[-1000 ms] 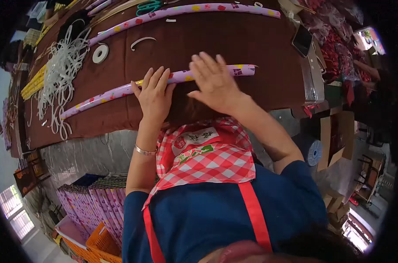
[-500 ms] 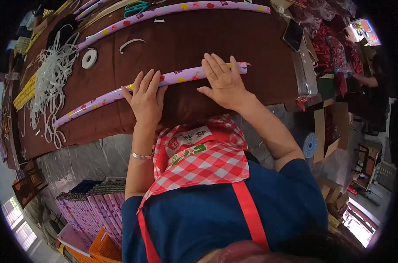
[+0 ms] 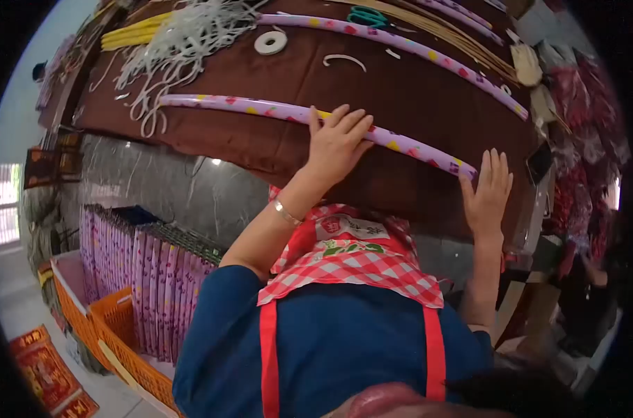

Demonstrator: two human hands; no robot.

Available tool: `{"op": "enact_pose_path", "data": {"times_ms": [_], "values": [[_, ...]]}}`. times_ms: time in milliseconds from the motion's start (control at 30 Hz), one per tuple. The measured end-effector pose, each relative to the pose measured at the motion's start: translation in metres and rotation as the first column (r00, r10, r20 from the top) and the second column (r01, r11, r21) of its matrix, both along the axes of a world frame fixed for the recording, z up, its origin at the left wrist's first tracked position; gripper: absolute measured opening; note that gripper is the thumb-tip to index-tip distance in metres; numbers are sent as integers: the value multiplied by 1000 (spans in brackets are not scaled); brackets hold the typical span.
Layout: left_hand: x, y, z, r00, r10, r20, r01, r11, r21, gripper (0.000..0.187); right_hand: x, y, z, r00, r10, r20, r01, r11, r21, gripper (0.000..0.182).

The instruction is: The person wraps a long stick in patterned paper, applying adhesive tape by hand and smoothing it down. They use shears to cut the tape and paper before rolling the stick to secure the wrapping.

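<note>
A long, thin lilac roll (image 3: pixel 260 108) printed with small coloured figures lies across the brown cloth in front of me. My left hand (image 3: pixel 338 143) rests palm down on its middle, fingers extended over it. At the roll's right end is my right hand (image 3: pixel 489 191), fingers straight and pointing away, the thumb right at the tip. Farther back, a second lilac roll (image 3: pixel 428 52) lies on the cloth. Between the two rolls are a white tape roll (image 3: pixel 270 42) and a curved white strip (image 3: pixel 345 59).
White cords (image 3: pixel 191 42) lie heaped at the back left beside yellow sticks (image 3: pixel 132 38). Teal-handled scissors (image 3: pixel 366 17) and thin wooden strips (image 3: pixel 435 31) are at the back. Below left, an orange basket (image 3: pixel 114 324) holds many lilac rolls. A dark phone (image 3: pixel 539 164) sits at the right edge.
My view has swung, so the table appears turned. My right hand has moved from lying over the roll to its right end. My left hand still lies on the roll.
</note>
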State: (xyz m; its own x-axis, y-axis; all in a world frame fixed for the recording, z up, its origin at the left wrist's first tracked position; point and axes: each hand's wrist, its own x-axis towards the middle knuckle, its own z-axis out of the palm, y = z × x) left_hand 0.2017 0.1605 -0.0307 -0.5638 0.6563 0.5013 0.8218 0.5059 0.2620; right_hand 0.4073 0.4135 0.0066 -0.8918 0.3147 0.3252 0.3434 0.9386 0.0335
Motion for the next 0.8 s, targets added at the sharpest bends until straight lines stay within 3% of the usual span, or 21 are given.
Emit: {"op": "enact_pose_path", "data": {"times_ms": [100, 200, 233, 333, 500, 633, 733, 800], "values": [[6, 9, 2, 1000, -2, 10, 2, 1000, -18, 48, -47, -39, -3, 955, 283, -91, -290, 953, -83, 58], [17, 18, 1, 999, -43, -1, 43, 997, -56, 56, -84, -62, -16, 901, 411, -135, -430, 886, -175, 52], [14, 14, 1, 1000, -30, -4, 29, 998, -56, 56, -91, -65, -19, 898, 411, -158, -427, 900, -86, 46], [6, 2, 1, 997, -72, 37, 73, 997, -31, 65, -91, -55, -26, 900, 402, -171, -424, 898, -121, 41], [-44, -53, 4, 996, 88, -24, -90, 985, -144, 62, -88, -44, -19, 890, 420, -177, -447, 880, -159, 35], [-90, -98, -7, 971, 230, -73, -236, 967, -92, 57, -86, -43, -19, 894, 418, -159, -441, 883, -158, 34], [-115, -125, -10, 934, 338, -116, -354, 921, -163, 53, -86, -39, -24, 884, 434, -172, -458, 878, -140, 35], [-129, -140, -10, 937, 341, -74, -349, 926, -143, 50, -87, -38, -27, 879, 441, -180, -466, 874, -138, 35]]}}
